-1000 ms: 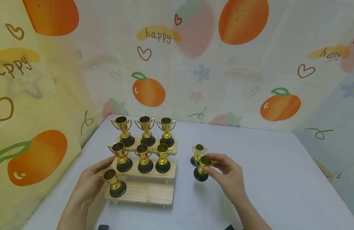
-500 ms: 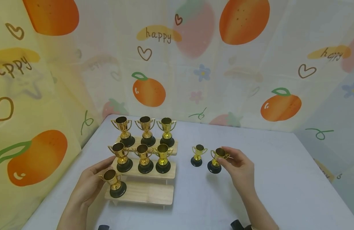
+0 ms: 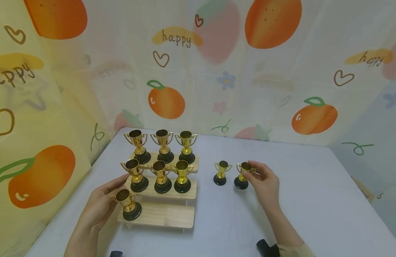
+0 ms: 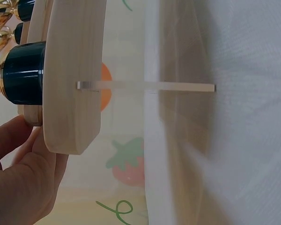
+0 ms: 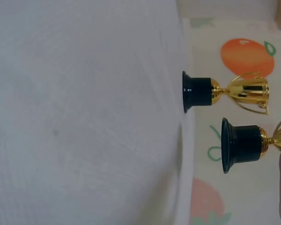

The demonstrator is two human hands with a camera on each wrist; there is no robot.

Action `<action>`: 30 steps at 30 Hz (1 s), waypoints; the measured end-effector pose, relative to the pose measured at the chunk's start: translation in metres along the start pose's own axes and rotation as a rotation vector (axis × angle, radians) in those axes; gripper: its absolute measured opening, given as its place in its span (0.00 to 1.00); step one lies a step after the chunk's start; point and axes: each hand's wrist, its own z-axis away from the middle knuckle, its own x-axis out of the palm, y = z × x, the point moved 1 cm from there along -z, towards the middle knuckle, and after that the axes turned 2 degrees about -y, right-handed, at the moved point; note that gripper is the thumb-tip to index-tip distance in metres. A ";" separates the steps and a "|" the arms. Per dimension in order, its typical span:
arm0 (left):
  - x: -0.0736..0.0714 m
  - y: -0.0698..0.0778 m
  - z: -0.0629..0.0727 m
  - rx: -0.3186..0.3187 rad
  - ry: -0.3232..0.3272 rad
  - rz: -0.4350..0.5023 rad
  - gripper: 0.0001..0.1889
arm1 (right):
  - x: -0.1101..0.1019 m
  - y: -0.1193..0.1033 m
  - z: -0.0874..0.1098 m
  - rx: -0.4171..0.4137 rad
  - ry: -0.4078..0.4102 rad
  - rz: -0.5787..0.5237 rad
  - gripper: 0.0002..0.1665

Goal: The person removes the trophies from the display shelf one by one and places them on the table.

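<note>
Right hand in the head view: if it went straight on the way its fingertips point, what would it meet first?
Likely the gold trophy cup standing to its left; the held trophy cup might touch it before the hand does, though relative height and depth are unclear.

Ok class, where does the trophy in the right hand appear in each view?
Head: the trophy is right of centre, pinched by the right hand.
Left wrist: not in it.
Right wrist: the trophy shows sideways at the right edge, partly cut off.
Shared landmark: the white tablecloth, in all three.
</note>
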 end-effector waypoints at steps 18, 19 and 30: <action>0.001 0.001 0.001 -0.002 -0.009 -0.030 0.31 | -0.003 0.022 -0.018 0.057 -0.038 0.017 0.23; 0.001 0.001 0.001 -0.001 -0.007 -0.023 0.31 | -0.002 0.022 -0.019 0.064 -0.046 0.021 0.23; 0.000 0.000 0.001 -0.004 0.001 -0.003 0.29 | -0.002 0.027 -0.022 0.106 -0.075 0.053 0.24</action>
